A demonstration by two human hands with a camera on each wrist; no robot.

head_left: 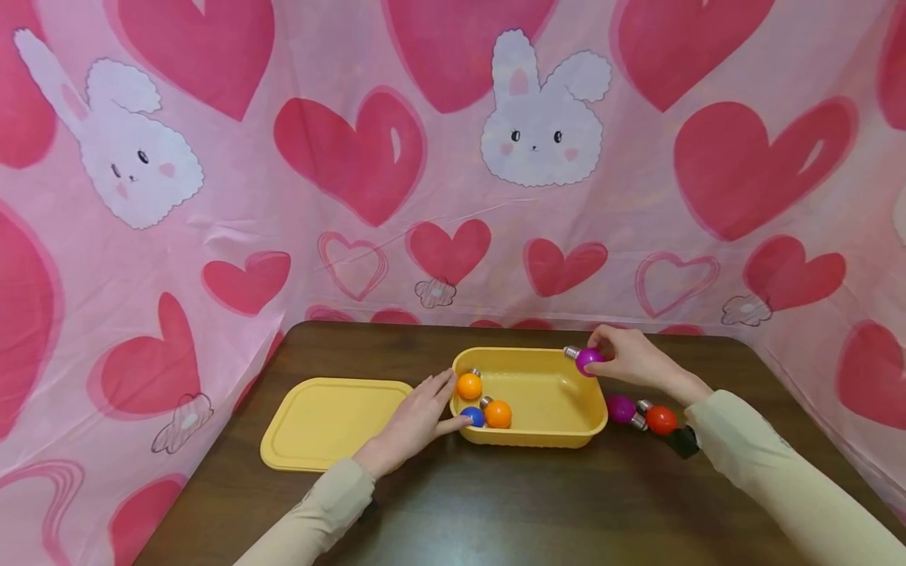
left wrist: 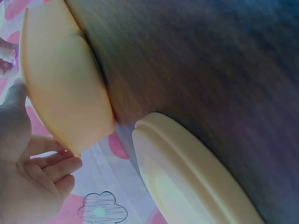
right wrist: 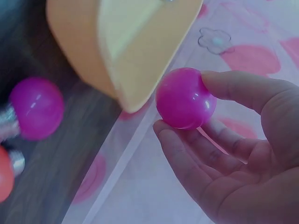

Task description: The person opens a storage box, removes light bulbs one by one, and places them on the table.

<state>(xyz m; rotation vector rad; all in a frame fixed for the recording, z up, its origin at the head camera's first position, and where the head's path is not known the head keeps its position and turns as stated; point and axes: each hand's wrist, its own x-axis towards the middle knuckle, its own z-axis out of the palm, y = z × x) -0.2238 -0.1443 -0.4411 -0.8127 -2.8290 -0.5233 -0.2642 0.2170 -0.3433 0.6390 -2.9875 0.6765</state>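
My right hand (head_left: 632, 358) pinches a purple light bulb (head_left: 588, 362) by its round glass, over the right end of a yellow container (head_left: 552, 439). The bulb's silver screw base points left. In the right wrist view, the thumb and fingers grip the purple bulb (right wrist: 183, 99) beside the container's corner (right wrist: 133, 100). With fingers nearly straight, my left hand (head_left: 418, 417) rests on the container's left rim, its thumb over the near edge. Inside, at the left end, lie two orange bulbs (head_left: 499, 414) and a blue bulb (head_left: 473, 417), the blue one partly hidden by the thumb.
A yellow lid (head_left: 325, 424) lies flat on the dark wooden table (head_left: 495, 503), left of the container. Another purple bulb (head_left: 621, 409) and a red bulb (head_left: 661, 420) lie to its right, close under my right forearm. A pink heart-patterned cloth (head_left: 453, 181) hangs behind.
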